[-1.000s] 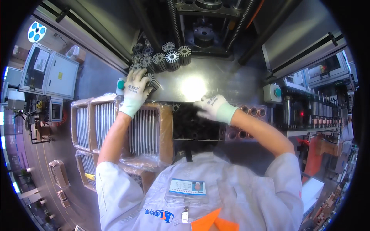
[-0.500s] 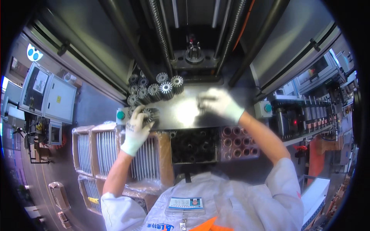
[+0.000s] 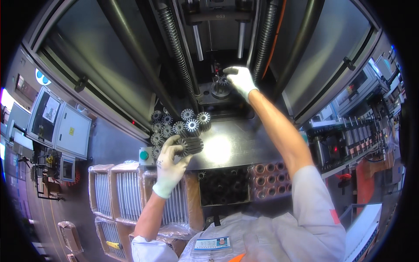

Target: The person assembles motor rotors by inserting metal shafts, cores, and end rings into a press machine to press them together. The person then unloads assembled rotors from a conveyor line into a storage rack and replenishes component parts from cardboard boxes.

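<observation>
My gloved left hand (image 3: 171,162) has its thumb and fingers around a dark, slotted cylindrical metal core (image 3: 192,146), tilted on its side above the metal work plate (image 3: 233,142). My gloved right hand (image 3: 241,81) is stretched forward into the machine. Its fingers are at a smaller-looking slotted core (image 3: 224,81) over the round fixture (image 3: 220,91); part of that grip is hidden. Several similar slotted cores (image 3: 179,127) stand grouped on the plate, just beyond my left hand.
Dark guide columns (image 3: 139,56) and coil-covered rods (image 3: 174,43) flank the fixture. A green button (image 3: 144,155) is at the plate's left. In front are boxes of metal rods (image 3: 128,192), a black tray of dark parts (image 3: 223,198) and copper-coloured rings (image 3: 270,179).
My right hand has moved forward from the plate to the fixture, where a slotted core now shows. My left hand has lifted a core and tilted it, shifting slightly right.
</observation>
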Demonstrator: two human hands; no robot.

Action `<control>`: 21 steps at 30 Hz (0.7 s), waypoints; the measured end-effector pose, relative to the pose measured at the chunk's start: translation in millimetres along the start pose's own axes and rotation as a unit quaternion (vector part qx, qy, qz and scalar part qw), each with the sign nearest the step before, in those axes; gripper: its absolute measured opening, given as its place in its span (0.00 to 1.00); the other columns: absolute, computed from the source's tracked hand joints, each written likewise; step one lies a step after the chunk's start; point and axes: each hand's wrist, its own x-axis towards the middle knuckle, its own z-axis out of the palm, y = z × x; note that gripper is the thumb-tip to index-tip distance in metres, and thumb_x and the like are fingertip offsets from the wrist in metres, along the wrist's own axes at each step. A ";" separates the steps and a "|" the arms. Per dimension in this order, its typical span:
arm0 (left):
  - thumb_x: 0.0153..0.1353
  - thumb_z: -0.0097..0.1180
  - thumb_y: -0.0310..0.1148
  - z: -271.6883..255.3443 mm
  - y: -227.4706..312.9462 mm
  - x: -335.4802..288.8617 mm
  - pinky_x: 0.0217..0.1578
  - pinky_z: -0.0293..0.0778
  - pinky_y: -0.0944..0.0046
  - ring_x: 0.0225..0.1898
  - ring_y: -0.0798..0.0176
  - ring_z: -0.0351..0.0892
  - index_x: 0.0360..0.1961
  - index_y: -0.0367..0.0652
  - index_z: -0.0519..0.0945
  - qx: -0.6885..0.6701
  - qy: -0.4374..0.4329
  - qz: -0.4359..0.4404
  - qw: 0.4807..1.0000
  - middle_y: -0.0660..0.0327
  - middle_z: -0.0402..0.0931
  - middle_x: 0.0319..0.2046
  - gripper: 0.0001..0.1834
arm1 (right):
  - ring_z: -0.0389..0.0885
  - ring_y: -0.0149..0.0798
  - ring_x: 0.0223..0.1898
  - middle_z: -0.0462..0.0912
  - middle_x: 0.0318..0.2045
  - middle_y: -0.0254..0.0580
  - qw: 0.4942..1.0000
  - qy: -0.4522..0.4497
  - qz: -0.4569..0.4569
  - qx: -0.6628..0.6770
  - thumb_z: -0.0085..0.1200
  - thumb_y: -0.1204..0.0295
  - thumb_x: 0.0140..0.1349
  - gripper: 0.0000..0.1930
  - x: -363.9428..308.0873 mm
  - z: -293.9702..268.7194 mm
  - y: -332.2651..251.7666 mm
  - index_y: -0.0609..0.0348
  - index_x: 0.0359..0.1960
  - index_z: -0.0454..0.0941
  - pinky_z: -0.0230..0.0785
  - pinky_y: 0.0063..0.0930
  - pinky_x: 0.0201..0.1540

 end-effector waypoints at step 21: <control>0.53 0.70 0.21 52.9 5.8 127.5 0.47 0.75 0.69 0.44 0.71 0.75 0.40 0.34 0.76 -0.093 0.041 -0.018 0.995 0.56 0.75 0.57 0.16 | 0.86 0.43 0.47 0.88 0.42 0.46 0.998 -0.019 -0.012 -0.061 0.54 0.79 0.51 0.16 19.9 9.4 11.5 0.56 0.41 0.88 0.75 0.31 0.54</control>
